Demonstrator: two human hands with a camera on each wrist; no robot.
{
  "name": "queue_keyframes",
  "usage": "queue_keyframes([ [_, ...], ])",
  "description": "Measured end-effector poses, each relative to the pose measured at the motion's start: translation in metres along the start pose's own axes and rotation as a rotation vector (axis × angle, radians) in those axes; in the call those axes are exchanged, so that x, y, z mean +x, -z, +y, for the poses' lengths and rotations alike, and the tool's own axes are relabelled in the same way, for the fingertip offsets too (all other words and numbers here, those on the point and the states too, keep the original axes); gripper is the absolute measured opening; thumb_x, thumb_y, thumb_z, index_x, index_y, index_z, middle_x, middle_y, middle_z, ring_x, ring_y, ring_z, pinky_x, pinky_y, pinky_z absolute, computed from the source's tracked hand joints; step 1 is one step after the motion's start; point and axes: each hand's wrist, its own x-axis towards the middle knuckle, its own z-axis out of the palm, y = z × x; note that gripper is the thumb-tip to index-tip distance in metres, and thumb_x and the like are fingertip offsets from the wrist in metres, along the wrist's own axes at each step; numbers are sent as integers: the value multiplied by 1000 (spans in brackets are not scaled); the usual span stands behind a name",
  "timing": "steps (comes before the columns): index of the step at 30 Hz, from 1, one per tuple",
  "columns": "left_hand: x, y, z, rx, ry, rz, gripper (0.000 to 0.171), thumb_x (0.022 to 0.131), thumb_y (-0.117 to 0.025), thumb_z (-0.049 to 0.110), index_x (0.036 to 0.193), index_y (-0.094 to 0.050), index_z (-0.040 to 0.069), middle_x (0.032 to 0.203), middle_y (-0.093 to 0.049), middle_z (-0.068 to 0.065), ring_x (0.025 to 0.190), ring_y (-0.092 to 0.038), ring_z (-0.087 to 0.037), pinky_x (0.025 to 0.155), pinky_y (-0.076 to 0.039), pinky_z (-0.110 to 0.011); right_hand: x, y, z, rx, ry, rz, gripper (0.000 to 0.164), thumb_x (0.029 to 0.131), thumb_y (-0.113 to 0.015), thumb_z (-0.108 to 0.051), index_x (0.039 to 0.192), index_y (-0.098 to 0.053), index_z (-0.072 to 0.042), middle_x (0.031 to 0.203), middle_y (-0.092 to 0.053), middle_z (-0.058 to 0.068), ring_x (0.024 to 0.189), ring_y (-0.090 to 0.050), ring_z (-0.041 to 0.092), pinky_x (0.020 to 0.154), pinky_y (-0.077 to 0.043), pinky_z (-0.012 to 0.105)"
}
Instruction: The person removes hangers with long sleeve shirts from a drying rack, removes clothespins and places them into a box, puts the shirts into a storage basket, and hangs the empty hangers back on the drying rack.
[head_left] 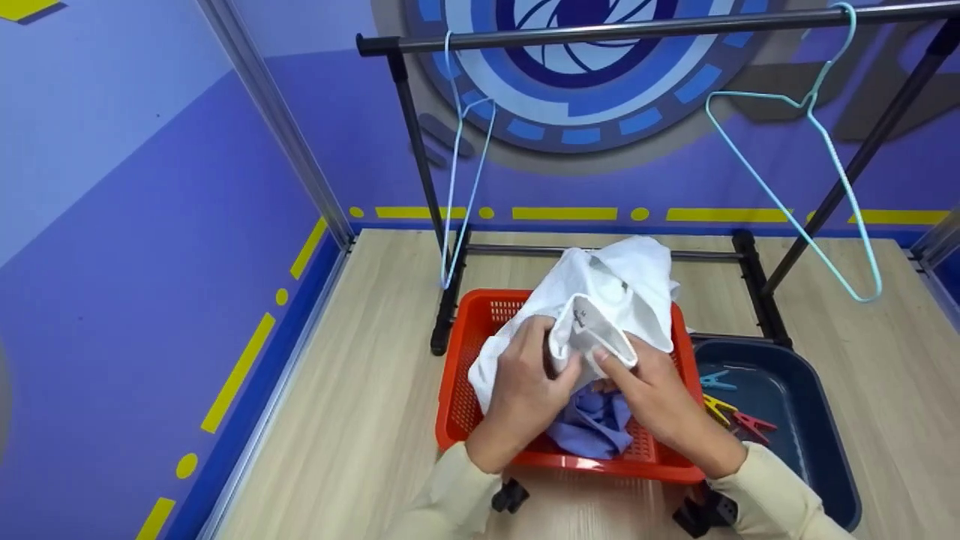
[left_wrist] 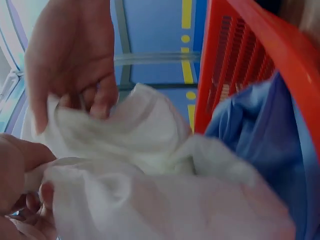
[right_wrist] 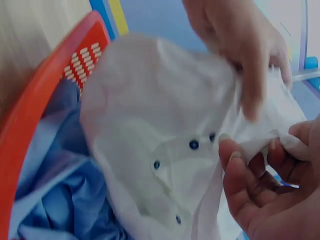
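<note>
A white shirt [head_left: 630, 285] with dark buttons, plain in the right wrist view, lies bunched over the far part of a red basket [head_left: 450, 397]. My left hand [head_left: 521, 379] holds the left side of its folded, collar-like opening, the thumb toward me. On the other side of that opening, my right hand [head_left: 660, 390] pinches the edge between thumb and fingers. Cloth hides some fingertips. Below both hands, a blue-purple garment [head_left: 592, 424] sits crumpled in the basket; the left wrist view shows its blue folds [left_wrist: 255, 120] against the red wall.
Behind the basket stands a dark clothes rack [head_left: 645, 30]. Two light-blue hangers hang from it, a left one [head_left: 454, 165] and a right one [head_left: 832, 165]. At right, a dark tray [head_left: 810, 405] holds blue, yellow and red clothespins. A patterned wall [head_left: 150, 247] borders the left side.
</note>
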Motion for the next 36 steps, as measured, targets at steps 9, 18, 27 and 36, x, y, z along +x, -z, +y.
queue_keyframes([
  [9,-11,-6,-1,-309,-28,-116,34,84,-69,10,113,-51,6,97,-59,-7,81,-60,-11,65,-51,-12,-2,-10,0,-97,19,-25,51,95,-59,-38,137,-47,-11,130,-57,1,111,-58,16,99,-49,42],
  [18,-17,-3,-6,-596,-116,-285,39,84,-67,-2,120,-53,-2,106,-58,-15,85,-65,-21,73,-58,-24,-3,-5,7,-132,29,44,37,92,-65,-33,120,-58,-11,108,-64,-1,95,-61,11,85,-51,22],
  [27,-11,2,-15,-329,-19,-220,74,80,-79,26,142,-41,19,142,-44,-1,123,-49,-16,102,-46,-34,-7,4,9,-180,91,73,39,97,-57,-26,131,-52,-6,122,-62,4,106,-61,17,93,-52,42],
  [36,-10,-5,-24,-197,-12,-305,93,79,-78,35,153,-24,23,160,-25,5,145,-31,-17,114,-32,-48,-10,9,10,-206,274,-12,37,90,-67,-16,127,-59,-14,119,-65,-5,101,-63,9,89,-52,23],
])
